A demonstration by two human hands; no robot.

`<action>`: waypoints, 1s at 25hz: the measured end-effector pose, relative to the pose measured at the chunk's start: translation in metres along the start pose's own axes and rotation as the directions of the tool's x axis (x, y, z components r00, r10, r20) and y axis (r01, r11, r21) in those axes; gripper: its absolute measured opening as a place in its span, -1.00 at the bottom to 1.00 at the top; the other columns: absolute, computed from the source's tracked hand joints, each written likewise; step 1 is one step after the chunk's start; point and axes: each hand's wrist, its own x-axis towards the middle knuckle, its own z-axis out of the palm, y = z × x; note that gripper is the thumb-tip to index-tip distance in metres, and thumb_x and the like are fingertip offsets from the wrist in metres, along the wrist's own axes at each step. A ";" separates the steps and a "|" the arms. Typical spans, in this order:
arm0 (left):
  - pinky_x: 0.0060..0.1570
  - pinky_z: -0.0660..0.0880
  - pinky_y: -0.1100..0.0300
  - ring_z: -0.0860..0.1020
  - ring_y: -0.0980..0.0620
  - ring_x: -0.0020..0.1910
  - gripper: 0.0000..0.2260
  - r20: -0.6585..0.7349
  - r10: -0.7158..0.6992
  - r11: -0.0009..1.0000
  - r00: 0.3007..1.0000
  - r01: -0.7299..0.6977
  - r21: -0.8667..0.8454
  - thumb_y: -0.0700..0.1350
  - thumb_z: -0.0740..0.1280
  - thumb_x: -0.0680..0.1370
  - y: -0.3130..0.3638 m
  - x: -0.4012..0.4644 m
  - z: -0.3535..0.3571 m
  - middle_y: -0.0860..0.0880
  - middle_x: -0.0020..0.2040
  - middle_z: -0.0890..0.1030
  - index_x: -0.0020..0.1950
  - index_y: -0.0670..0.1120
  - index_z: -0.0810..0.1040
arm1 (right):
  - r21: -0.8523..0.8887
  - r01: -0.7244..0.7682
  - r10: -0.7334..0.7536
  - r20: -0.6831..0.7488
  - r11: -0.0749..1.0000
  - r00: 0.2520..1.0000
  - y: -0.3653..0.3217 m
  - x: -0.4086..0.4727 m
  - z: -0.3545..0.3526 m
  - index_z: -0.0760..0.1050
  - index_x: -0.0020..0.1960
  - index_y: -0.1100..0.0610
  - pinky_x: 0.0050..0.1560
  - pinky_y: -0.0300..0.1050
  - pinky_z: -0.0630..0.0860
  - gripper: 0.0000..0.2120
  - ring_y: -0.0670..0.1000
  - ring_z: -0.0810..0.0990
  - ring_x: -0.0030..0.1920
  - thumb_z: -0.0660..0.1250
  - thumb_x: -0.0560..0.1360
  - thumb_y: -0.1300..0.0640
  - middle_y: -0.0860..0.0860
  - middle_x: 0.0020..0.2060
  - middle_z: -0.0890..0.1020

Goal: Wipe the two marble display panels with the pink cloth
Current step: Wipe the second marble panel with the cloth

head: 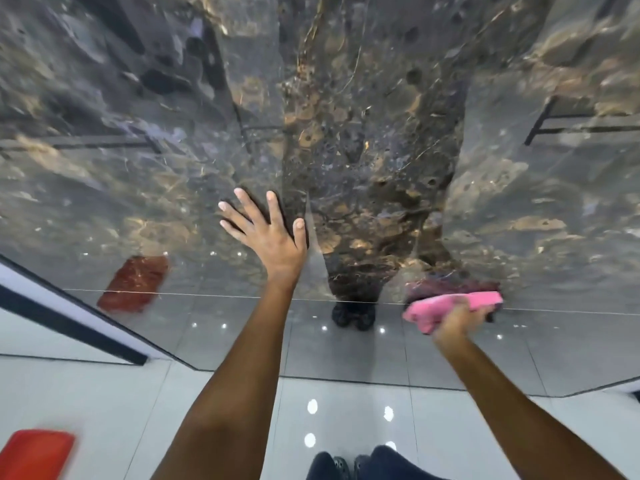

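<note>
The pink cloth (450, 308) is gripped by the right hand (457, 323) against the marble panel (346, 133), at its bottom edge. The left hand (268, 230), fingers spread, is braced flat higher up. Overlapping strokes with even pressure are advised.

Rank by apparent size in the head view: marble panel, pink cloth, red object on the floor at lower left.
1. marble panel
2. red object, cut off by the frame edge and nearer the camera, so unsure against the cloth
3. pink cloth

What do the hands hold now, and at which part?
The right hand grips the pink cloth near its middle. The left hand holds nothing; it lies flat on the marble panel.
</note>
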 end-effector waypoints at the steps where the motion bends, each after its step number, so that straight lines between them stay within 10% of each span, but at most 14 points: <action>1: 0.42 -0.12 -0.36 -0.23 -0.21 0.55 -0.45 -0.011 0.006 1.000 1.000 -0.006 -0.009 0.22 -0.11 0.64 -0.001 0.000 0.001 -0.02 0.60 -0.22 0.60 0.13 -0.15 | 0.028 0.089 -0.089 -0.003 0.996 0.996 0.016 0.023 0.004 0.14 0.48 0.03 0.13 -0.07 0.44 -0.53 0.05 0.46 0.21 0.21 0.62 0.17 0.01 0.26 0.38; 4: 0.43 -0.12 -0.35 -0.21 -0.21 0.55 -0.46 -0.032 0.020 1.000 0.999 -0.020 0.001 0.21 -0.11 0.65 -0.002 -0.004 0.001 -0.02 0.60 -0.21 0.60 0.13 -0.14 | -0.077 -0.064 0.067 0.036 0.995 0.997 0.056 0.000 0.020 0.10 0.54 -0.14 0.30 0.17 0.44 -0.21 0.06 0.45 0.34 0.32 0.43 -0.33 -0.07 0.42 0.36; 7: 0.44 -0.16 -0.30 -0.24 -0.17 0.55 -0.47 0.040 0.045 0.998 0.998 -0.046 0.034 0.21 -0.08 0.65 0.003 0.001 -0.006 0.02 0.59 -0.24 0.60 0.15 -0.12 | -0.136 -0.264 0.291 0.250 0.955 0.924 0.120 -0.137 0.076 -0.06 0.59 -0.06 0.26 0.25 0.46 -0.23 0.16 0.42 0.33 0.33 0.56 0.15 0.06 0.45 0.24; 9: 0.44 -0.25 -0.22 -0.27 -0.07 0.56 -0.51 0.149 0.063 0.998 0.987 -0.067 0.020 0.20 -0.04 0.66 -0.008 -0.005 -0.023 0.09 0.59 -0.25 0.58 0.19 -0.03 | -0.172 -0.177 0.234 0.420 0.969 0.877 0.129 -0.185 0.089 -0.12 0.59 -0.06 0.33 0.24 0.40 -0.12 0.13 0.35 0.39 0.39 0.49 0.11 0.05 0.46 0.19; 16: 0.43 -0.20 -0.29 0.08 -0.34 0.51 -0.49 0.146 -0.134 0.968 0.980 0.097 0.232 0.15 -0.04 0.67 -0.165 0.015 -0.103 -0.31 0.53 0.17 0.57 -0.05 0.12 | -0.265 -0.099 0.082 -0.074 0.959 0.994 0.136 -0.085 0.082 0.06 0.58 0.14 0.36 0.19 0.33 -0.13 0.31 0.40 0.35 0.23 0.40 -0.20 0.26 0.45 0.32; 22: 0.44 -0.21 -0.21 0.06 -0.41 0.50 -0.38 0.069 -0.200 0.961 0.977 0.182 0.209 0.21 -0.12 0.65 -0.280 0.072 -0.135 -0.34 0.53 0.15 0.56 -0.19 0.15 | -0.166 -0.227 0.269 0.299 0.960 0.916 0.218 -0.329 0.189 -0.09 0.60 0.04 0.25 0.08 0.44 -0.31 0.14 0.46 0.25 0.22 0.61 0.12 0.13 0.45 0.26; 25: 0.44 -0.16 -0.24 0.05 -0.51 0.45 -0.46 0.145 -0.066 0.989 0.987 0.046 0.138 0.16 -0.10 0.67 -0.312 0.084 -0.133 -0.43 0.49 0.16 0.58 -0.10 0.03 | -0.116 -0.177 0.196 0.176 0.977 0.965 0.193 -0.293 0.163 -0.04 0.59 -0.06 0.29 0.17 0.42 -0.38 0.15 0.47 0.25 0.17 0.63 0.15 0.12 0.45 0.32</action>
